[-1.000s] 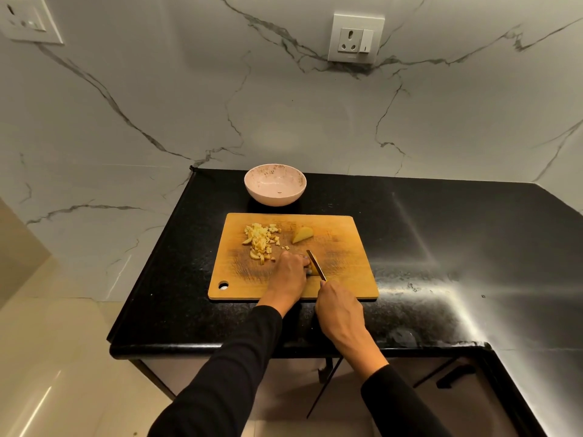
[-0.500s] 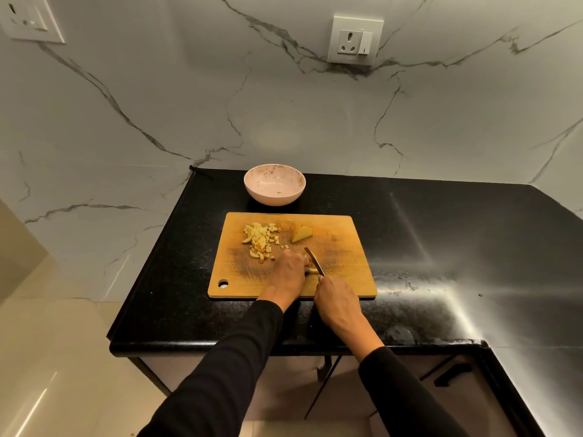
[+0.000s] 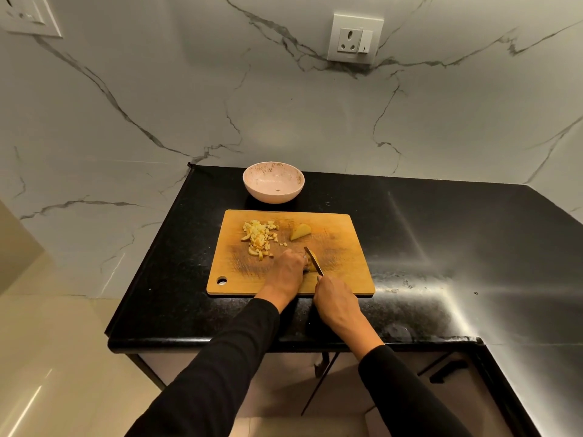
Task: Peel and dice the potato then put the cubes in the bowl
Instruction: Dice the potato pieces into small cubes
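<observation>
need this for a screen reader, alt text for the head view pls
Left hand steadies a potato piece on a wooden cutting board while right hand slices it with a knife. Diced potato sits beside a wedge; pink bowl behind.

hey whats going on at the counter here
A person is dicing potato on a wooden cutting board. The right hand grips a knife, its blade on a potato piece that the left hand holds down. A pile of diced cubes and one uncut wedge lie further back. The pink bowl behind the board holds no cubes yet.
</observation>
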